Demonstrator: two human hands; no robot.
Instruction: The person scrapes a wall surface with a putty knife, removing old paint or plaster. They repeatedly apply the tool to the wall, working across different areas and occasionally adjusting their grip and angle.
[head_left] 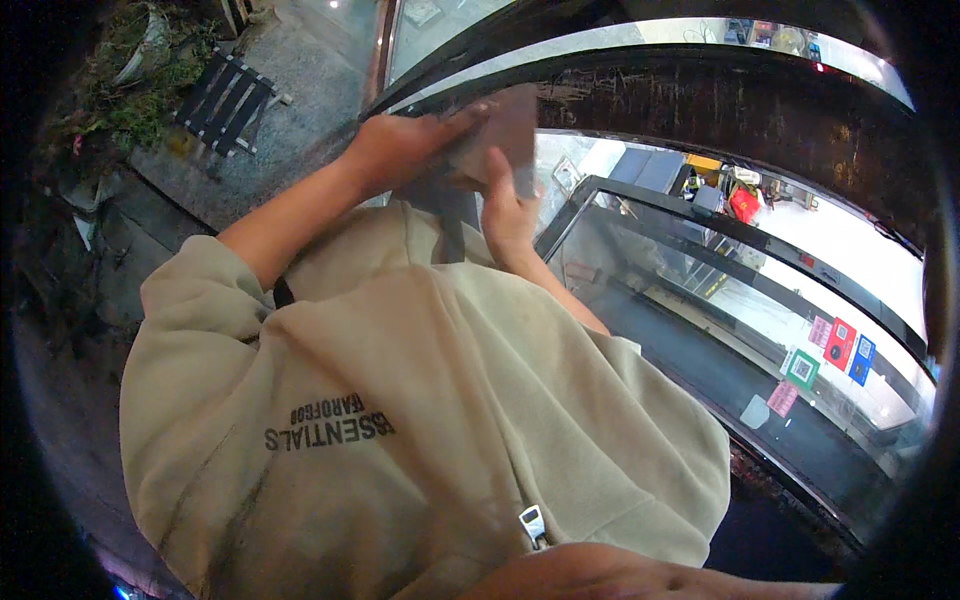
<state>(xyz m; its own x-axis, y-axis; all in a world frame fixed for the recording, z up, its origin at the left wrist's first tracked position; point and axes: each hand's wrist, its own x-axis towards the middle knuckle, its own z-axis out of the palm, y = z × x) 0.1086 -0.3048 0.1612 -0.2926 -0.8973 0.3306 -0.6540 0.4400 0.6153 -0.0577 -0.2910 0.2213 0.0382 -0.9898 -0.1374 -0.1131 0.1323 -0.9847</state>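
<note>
Flat brown piece (520,118): one, roughly rectangular, smooth-faced; held tilted in front of the chest, between the two hands; exact kind cannot be told, edges being blurred.

Right hand (510,215): clamped on the piece from below and to the right; thumb pressed upward on the near face.

Left hand (400,150): set to the left of the piece, fingers stretched toward the right and laid on its upper left side; whether these are clamped on it or only rested against it cannot be told, owing to blur.

Hooded top (350,350): beige, worn; seen below both hands, dark lettering borne on the chest, sleeve pushed up on the left forearm. Zip pull (533,522): metallic, hung well below the right hand.

Glass case (680,320): dark-framed, placed to the right of the right hand; stickers (838,342) in red, blue, green and pink attached at its far right.

Dark beam (700,105): brown, scuffed, extended above and to the right of the right hand.

Stool-like frame (226,100): black-strapped, stood on the grey floor (300,70) beyond and left of the left hand. Greenery (130,95): heaped farther left.
</note>
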